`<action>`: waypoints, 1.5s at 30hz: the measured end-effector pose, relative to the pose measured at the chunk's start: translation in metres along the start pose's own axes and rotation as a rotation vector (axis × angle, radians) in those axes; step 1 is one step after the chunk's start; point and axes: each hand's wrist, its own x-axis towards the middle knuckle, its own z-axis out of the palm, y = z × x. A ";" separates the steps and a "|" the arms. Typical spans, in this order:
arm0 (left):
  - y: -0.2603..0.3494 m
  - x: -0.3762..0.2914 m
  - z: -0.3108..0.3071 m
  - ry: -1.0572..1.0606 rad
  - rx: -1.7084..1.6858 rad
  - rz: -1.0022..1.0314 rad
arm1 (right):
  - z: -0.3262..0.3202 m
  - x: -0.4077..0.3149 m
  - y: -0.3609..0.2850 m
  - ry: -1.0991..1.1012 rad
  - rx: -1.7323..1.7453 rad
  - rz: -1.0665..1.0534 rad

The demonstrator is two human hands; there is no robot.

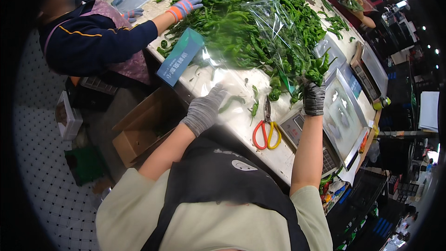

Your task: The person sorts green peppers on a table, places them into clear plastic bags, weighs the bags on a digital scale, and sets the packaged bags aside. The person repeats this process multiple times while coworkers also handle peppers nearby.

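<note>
A large heap of green peppers point(237, 21) covers the far part of the white table. My left hand point(205, 109), in a grey knit glove, is at the near edge with its fingertips on a clear plastic bag point(223, 71) that has a printed blue-green header point(181, 57). Whether the fingers grip the bag cannot be told. In my right hand point(314, 98), also gloved, is a bunch of green peppers point(315, 71) by another clear bag point(278, 24). Red-and-yellow-handled scissors point(267, 125) lie between my hands, beside a few loose peppers point(255, 106).
A digital scale with a metal pan point(345, 115) stands at the right, a second scale point(364, 73) behind it. A co-worker's gloved hand point(184, 8) touches the heap at the left. Another person holds a bag across the table. A cardboard box point(134, 143) sits below the table's left edge.
</note>
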 end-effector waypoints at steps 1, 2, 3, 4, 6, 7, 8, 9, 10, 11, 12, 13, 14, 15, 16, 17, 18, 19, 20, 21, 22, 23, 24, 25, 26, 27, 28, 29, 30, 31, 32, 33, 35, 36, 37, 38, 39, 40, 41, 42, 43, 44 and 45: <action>0.001 0.003 0.003 -0.032 0.010 0.035 | 0.006 -0.008 -0.011 -0.042 0.070 0.042; 0.003 0.006 0.005 -0.037 -0.005 0.044 | 0.013 -0.018 -0.022 -0.076 0.136 0.073; 0.004 0.008 0.007 -0.014 -0.022 0.053 | 0.020 -0.028 -0.032 -0.044 0.172 0.146; 0.005 0.009 0.009 0.007 -0.049 0.066 | 0.027 -0.040 -0.041 -0.297 0.141 0.061; 0.009 0.010 0.012 0.197 -0.119 0.157 | 0.048 -0.061 -0.041 -0.414 0.150 0.329; 0.012 0.010 0.012 0.370 -0.163 0.237 | 0.060 -0.072 -0.033 -0.592 0.365 0.513; 0.014 0.012 0.012 0.499 -0.206 0.304 | 0.070 -0.084 -0.023 -0.747 0.448 0.615; 0.015 0.006 0.012 0.281 -0.511 0.140 | 0.082 -0.086 -0.010 -0.919 0.175 0.416; 0.016 0.006 0.012 0.357 -0.673 0.272 | 0.091 -0.089 0.003 -0.995 -0.156 0.035; 0.016 0.003 0.011 0.466 -0.630 0.302 | 0.094 -0.093 0.012 -0.967 -0.336 -0.099; 0.015 0.002 0.011 0.550 -0.436 0.254 | 0.097 -0.095 0.021 -0.929 -0.443 -0.083; 0.014 0.000 0.012 0.497 -0.353 0.218 | 0.099 -0.097 0.027 -0.807 -0.364 0.462; 0.013 -0.003 0.013 0.438 -0.306 0.156 | 0.099 -0.096 0.030 -0.816 -0.517 0.556; 0.013 -0.006 0.015 0.337 -0.273 0.086 | 0.098 -0.097 0.030 -0.830 -0.506 0.682; 0.011 -0.007 0.016 0.312 -0.166 0.085 | 0.098 -0.095 0.027 -0.793 -0.447 0.628; 0.010 -0.009 0.017 0.342 -0.141 0.103 | 0.098 -0.094 0.024 -0.801 -0.420 0.639; 0.010 -0.010 0.018 0.356 -0.121 0.116 | 0.099 -0.093 0.020 -0.760 -0.212 0.737; 0.011 -0.012 0.019 0.365 -0.098 0.118 | 0.101 -0.090 0.015 -0.683 -0.020 0.822; 0.012 -0.012 0.020 0.530 -0.034 0.232 | 0.106 -0.089 0.013 -0.580 -0.216 0.873; 0.014 -0.013 0.020 0.454 -0.052 0.197 | 0.110 -0.087 0.011 -0.651 -0.211 0.859; 0.017 -0.013 0.020 0.398 -0.052 0.158 | 0.115 -0.085 0.010 -0.678 -0.248 0.830; 0.019 -0.013 0.019 0.299 -0.064 0.113 | 0.119 -0.083 0.010 -0.754 -0.214 0.789; 0.021 -0.013 0.018 0.361 -0.112 0.154 | 0.123 -0.081 0.011 -0.719 -0.146 0.780; 0.021 -0.012 0.016 0.331 -0.121 0.116 | 0.124 -0.079 0.011 -0.732 -0.009 0.760; 0.021 -0.011 0.014 0.307 -0.141 0.099 | 0.129 -0.077 0.014 -0.737 -0.135 0.764; 0.020 -0.010 0.012 0.347 -0.162 0.113 | 0.131 -0.075 0.016 -0.739 -0.260 0.765; 0.017 -0.006 0.009 0.454 -0.167 0.179 | 0.132 -0.077 0.017 -0.757 -0.400 0.709; 0.015 -0.003 0.008 0.481 -0.160 0.211 | 0.134 -0.075 0.019 -0.769 -0.543 0.641; 0.012 0.000 0.007 0.439 -0.211 0.201 | 0.134 -0.077 0.021 -0.727 -0.232 0.677; 0.011 0.002 0.007 0.369 -0.266 0.166 | 0.133 -0.077 0.022 -0.646 0.019 0.763; 0.009 0.003 0.007 0.307 -0.307 0.119 | 0.135 -0.077 0.025 -0.829 -0.065 0.336; 0.009 0.003 0.008 0.311 -0.340 0.133 | 0.136 -0.074 0.027 -0.851 -0.011 0.336; 0.009 0.006 0.008 0.559 -0.286 0.361 | 0.136 -0.070 0.030 -0.896 -0.372 0.377; 0.011 0.006 0.010 0.542 -0.444 0.356 | 0.149 -0.066 0.038 -0.883 -0.468 0.389; 0.011 0.006 0.009 0.524 -0.448 0.327 | 0.152 -0.063 0.039 -0.938 -0.453 0.392; 0.012 0.006 0.009 0.507 -0.454 0.295 | 0.159 -0.060 0.043 -0.922 -0.502 0.345; 0.012 0.007 0.008 0.457 -0.464 0.235 | 0.160 -0.057 0.042 -0.933 -0.462 0.367; 0.010 0.007 0.006 0.488 -0.509 0.225 | 0.167 -0.059 0.044 -0.858 -0.463 0.311; 0.007 0.009 0.004 0.653 -0.505 0.335 | 0.169 -0.062 0.042 -0.761 -0.514 0.319; 0.004 0.010 0.002 0.621 -0.512 0.303 | 0.165 -0.065 0.037 -0.696 -0.854 -0.270; -0.001 0.011 0.000 0.596 -0.533 0.266 | 0.161 -0.070 0.033 -0.703 -0.929 -0.300; -0.006 0.013 -0.002 0.588 -0.432 0.274 | 0.150 -0.073 0.026 -0.736 -0.653 -0.063; -0.009 0.013 -0.002 0.561 -0.419 0.258 | 0.138 -0.078 0.021 -0.784 -0.399 0.209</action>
